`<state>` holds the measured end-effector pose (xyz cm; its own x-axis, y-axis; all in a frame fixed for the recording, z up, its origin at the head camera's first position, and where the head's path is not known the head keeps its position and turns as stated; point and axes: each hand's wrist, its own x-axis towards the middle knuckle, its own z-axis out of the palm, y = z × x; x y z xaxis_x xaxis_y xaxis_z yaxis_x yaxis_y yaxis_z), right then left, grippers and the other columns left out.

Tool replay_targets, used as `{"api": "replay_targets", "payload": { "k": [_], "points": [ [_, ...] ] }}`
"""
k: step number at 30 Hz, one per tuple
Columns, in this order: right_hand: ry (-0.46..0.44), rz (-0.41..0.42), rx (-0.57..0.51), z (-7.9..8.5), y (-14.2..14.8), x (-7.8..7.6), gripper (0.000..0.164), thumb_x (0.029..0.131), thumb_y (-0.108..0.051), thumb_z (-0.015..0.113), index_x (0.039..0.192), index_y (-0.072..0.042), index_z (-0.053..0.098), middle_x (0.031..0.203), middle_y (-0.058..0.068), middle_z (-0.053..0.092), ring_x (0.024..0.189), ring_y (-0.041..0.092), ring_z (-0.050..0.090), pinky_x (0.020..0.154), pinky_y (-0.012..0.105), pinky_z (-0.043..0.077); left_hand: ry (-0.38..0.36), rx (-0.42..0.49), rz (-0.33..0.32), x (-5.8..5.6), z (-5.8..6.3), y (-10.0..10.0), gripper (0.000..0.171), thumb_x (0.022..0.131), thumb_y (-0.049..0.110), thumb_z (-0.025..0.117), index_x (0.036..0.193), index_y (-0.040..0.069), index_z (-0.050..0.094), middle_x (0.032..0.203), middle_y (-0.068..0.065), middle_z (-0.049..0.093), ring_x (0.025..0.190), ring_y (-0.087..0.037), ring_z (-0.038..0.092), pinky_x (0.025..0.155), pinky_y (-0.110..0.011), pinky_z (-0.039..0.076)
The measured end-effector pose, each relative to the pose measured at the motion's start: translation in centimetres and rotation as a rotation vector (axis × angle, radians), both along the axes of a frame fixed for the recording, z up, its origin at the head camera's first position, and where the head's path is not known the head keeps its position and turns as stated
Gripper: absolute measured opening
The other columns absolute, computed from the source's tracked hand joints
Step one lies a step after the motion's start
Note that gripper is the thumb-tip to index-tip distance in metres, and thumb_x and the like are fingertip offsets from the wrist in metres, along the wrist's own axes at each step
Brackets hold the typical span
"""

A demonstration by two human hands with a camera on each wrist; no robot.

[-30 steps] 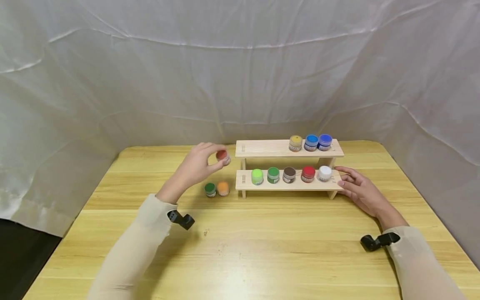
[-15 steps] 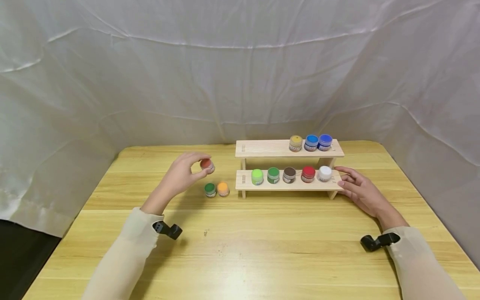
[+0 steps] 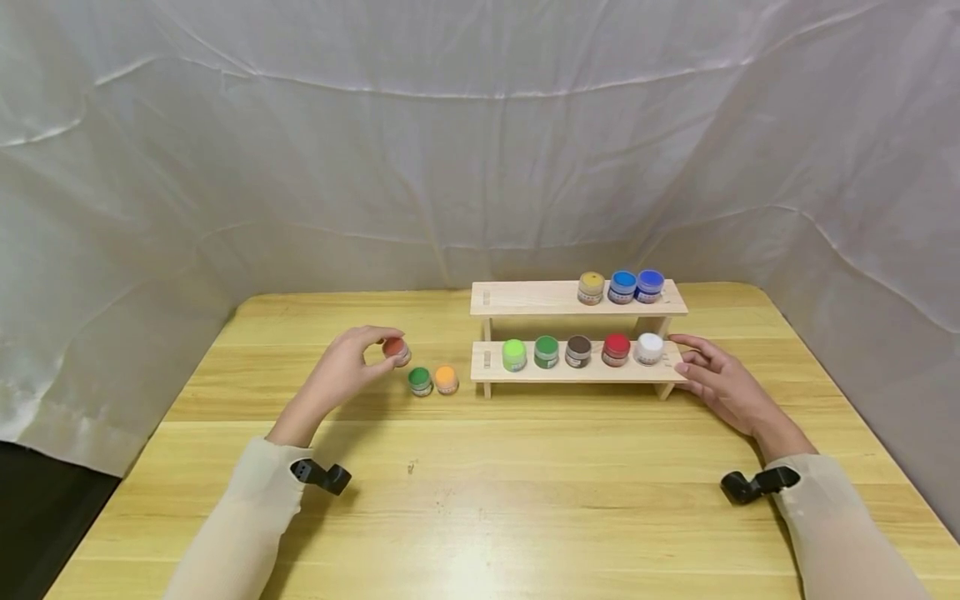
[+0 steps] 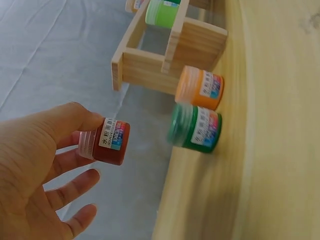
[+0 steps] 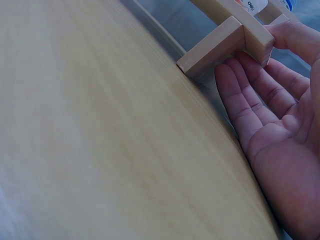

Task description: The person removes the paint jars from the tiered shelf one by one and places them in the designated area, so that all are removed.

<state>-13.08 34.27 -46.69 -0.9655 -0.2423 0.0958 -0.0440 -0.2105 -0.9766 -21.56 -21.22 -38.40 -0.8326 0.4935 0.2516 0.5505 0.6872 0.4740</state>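
My left hand [image 3: 343,367] pinches a reddish-brown paint jar [image 4: 111,142] between thumb and fingers, held above the table on the left. Close to it, a dark green paint jar [image 3: 420,381] and an orange paint jar [image 3: 446,379] stand side by side on the tabletop. My right hand [image 3: 723,383] grips the right end of a two-tier wooden rack [image 3: 577,374]; in the right wrist view its thumb lies on the board's end and the fingers reach below. The lower tier bears light green, green, brown, red and white [image 3: 648,349] jars.
On the rack's upper tier stand a yellow jar [image 3: 591,287] and two blue jars [image 3: 622,286] toward the right, with bare board to their left. A pale grey cloth [image 3: 465,150] hangs behind and beside the wooden table [image 3: 525,500].
My left hand has moved left and toward me with the reddish-brown paint jar, from beside the rack's upper tier to left of the dark green jar. My right hand stays put.
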Motion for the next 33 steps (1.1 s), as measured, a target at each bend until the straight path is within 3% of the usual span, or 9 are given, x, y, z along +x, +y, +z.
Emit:
{"api": "replay_targets", "payload": {
  "k": [11,23,33],
  "points": [
    [0.01,0.004,-0.004,0.0,-0.1,0.0,0.048,0.1,0.005,0.046,0.147,-0.004,0.036,0.11,0.006,0.058,0.105,0.013,0.061,0.089,0.026,0.052,-0.104,-0.009,0.0,0.0,-1.8,-1.6,0.039,0.091,0.021,0.072,0.127,0.009,0.065,0.125,-0.011,0.064,0.118,-0.033,0.056,0.101,-0.054,0.041],
    [-0.002,-0.001,0.001,0.0,0.0,0.1,0.049,0.101,0.005,0.046,0.147,-0.004,0.035,0.111,0.006,0.057,0.105,0.013,0.061,0.09,0.025,0.052,-0.214,-0.001,-0.073,-0.2,-3.4,-2.5,0.039,0.09,0.014,0.072,0.127,0.007,0.065,0.126,-0.013,0.063,0.117,-0.033,0.057,0.101,-0.054,0.042],
    [-0.002,-0.003,0.006,-0.1,0.0,0.0,0.049,0.101,0.005,0.046,0.148,-0.004,0.035,0.111,0.006,0.057,0.104,0.013,0.061,0.089,0.026,0.052,-0.246,-0.02,-0.107,-0.4,-4.0,-2.7,0.04,0.091,0.017,0.071,0.129,0.009,0.064,0.125,-0.011,0.064,0.115,-0.03,0.058,0.099,-0.053,0.044]
  ]
}}
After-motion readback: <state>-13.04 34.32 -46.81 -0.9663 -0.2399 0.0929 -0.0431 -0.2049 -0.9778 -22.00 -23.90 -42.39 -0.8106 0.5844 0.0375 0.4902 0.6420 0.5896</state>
